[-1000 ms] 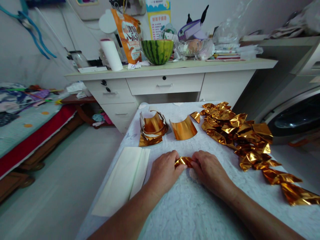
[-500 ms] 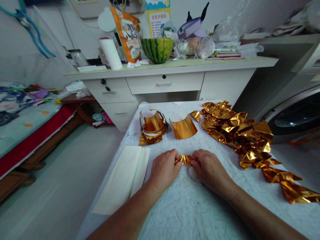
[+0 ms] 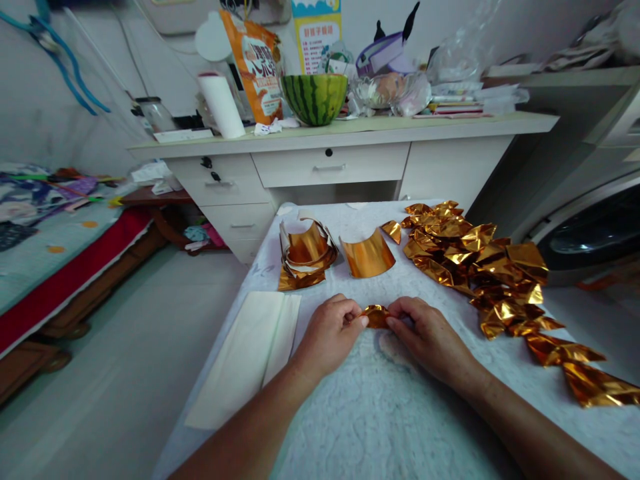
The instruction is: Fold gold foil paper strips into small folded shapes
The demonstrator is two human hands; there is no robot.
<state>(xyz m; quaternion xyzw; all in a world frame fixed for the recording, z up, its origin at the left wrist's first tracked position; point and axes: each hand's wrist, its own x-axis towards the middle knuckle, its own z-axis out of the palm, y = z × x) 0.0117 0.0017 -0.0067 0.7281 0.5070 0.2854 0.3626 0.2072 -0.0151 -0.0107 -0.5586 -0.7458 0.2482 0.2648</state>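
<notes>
Between my two hands is a small piece of gold foil paper (image 3: 376, 316), bent into a curved shape. My left hand (image 3: 332, 331) pinches its left end between thumb and forefinger. At the right end, my right hand (image 3: 429, 335) grips it the same way. Just beyond them lies a curved gold foil sheet (image 3: 369, 255), with a curled stack of gold foil sheets (image 3: 307, 252) to its left. Folded gold foil pieces (image 3: 465, 257) form a long pile on the right side of the table.
The cloth-covered table (image 3: 345, 427) holds a flat pale paper packet (image 3: 245, 360) at its left. Behind stands a white desk (image 3: 330, 165) bearing a watermelon half (image 3: 315, 99), an orange pouch (image 3: 257, 70) and a white roll (image 3: 221, 107). A washing machine (image 3: 595, 213) is at right, a bed (image 3: 65, 257) at left.
The foil piece between my hands has gone from pinched and creased to a smoother, rounded curve. My fingers have shifted their hold on its ends; the other items stay put.
</notes>
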